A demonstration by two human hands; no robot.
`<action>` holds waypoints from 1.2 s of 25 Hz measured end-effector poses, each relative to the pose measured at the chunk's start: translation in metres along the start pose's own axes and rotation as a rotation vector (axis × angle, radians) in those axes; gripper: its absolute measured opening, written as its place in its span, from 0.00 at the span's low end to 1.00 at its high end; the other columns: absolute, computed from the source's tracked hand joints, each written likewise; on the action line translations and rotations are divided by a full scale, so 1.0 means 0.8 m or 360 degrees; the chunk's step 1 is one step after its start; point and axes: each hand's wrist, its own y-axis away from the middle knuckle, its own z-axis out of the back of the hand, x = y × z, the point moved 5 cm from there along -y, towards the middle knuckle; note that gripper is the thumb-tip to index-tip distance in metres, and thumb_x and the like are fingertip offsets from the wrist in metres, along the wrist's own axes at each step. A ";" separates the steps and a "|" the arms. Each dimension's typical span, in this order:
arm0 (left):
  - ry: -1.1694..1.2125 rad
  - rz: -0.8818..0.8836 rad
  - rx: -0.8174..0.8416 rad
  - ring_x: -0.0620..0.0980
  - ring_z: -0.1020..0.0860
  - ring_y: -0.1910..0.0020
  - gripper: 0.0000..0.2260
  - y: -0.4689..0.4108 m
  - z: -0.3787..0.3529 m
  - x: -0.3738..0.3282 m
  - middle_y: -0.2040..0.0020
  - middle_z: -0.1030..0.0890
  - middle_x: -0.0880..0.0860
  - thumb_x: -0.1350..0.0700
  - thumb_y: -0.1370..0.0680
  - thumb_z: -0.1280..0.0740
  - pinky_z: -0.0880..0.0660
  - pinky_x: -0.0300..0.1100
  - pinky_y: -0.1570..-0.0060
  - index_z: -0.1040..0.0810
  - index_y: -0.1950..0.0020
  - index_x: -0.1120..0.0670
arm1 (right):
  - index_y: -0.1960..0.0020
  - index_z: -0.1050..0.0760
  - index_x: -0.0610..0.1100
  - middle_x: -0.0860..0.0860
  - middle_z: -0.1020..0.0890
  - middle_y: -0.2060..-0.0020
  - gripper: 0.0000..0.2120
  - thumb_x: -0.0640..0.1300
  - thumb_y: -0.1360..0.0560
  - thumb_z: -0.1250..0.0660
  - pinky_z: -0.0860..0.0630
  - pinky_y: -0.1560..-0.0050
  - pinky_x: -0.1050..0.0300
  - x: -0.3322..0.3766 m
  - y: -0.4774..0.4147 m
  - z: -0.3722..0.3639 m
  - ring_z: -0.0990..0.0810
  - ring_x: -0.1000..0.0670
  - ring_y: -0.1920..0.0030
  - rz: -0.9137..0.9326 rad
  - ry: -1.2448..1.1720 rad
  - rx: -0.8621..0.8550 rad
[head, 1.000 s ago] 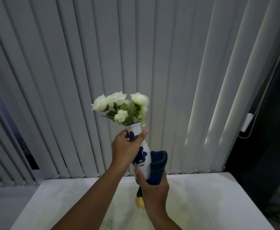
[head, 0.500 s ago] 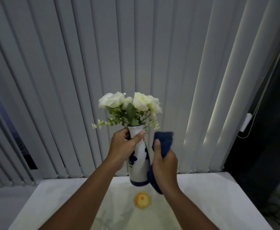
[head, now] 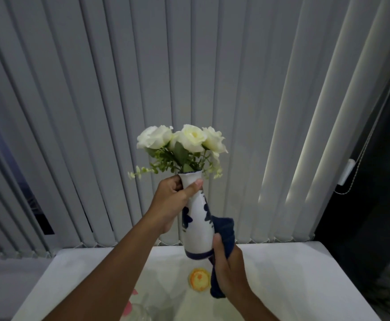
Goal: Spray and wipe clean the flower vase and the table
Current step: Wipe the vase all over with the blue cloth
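A white vase with blue markings (head: 197,230) is held up above the table (head: 282,274), slightly tilted, with white roses (head: 181,140) standing in it. My left hand (head: 170,205) grips the vase around its neck, thumb across the front. Against the lower right side of the vase my right hand (head: 227,269) presses a dark blue cloth (head: 223,230), whose loose end hangs down below the hand. No spray bottle is in view.
The white table has a floral print, with an orange flower (head: 198,279) under the vase. Something glassy (head: 140,313) shows at the bottom edge. Vertical grey blinds (head: 120,89) hang right behind the table, and a dark wall (head: 379,205) stands to the right.
My right hand has slid the cloth down from beside the vase's neck to its lower body. The vase has turned and tilted a little in my left hand.
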 end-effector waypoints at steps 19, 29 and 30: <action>-0.0183 -0.0048 0.0136 0.49 0.13 0.52 0.07 0.015 -0.019 0.020 0.51 0.11 0.51 0.55 0.22 0.26 0.17 0.43 0.51 0.15 0.46 0.54 | 0.47 0.18 0.38 0.39 0.13 0.57 0.21 0.53 0.21 0.42 0.20 0.58 0.50 0.023 -0.049 0.003 0.16 0.40 0.61 -0.0922 -0.0363 0.0288; -0.0317 -0.0185 -0.0234 0.49 0.15 0.47 0.13 0.006 -0.014 0.028 0.47 0.13 0.52 0.51 0.25 0.24 0.18 0.50 0.43 0.17 0.43 0.55 | 0.50 0.22 0.35 0.39 0.17 0.63 0.15 0.44 0.19 0.43 0.20 0.55 0.45 -0.018 0.027 -0.002 0.18 0.38 0.59 -0.1057 -0.0844 -0.0505; -0.0292 -0.0174 -0.0245 0.48 0.15 0.48 0.12 0.006 -0.012 0.030 0.48 0.12 0.51 0.51 0.25 0.24 0.18 0.51 0.43 0.17 0.44 0.55 | 0.51 0.22 0.36 0.39 0.17 0.62 0.15 0.45 0.19 0.42 0.19 0.53 0.43 -0.012 0.033 0.003 0.18 0.38 0.58 -0.1005 -0.0758 -0.0591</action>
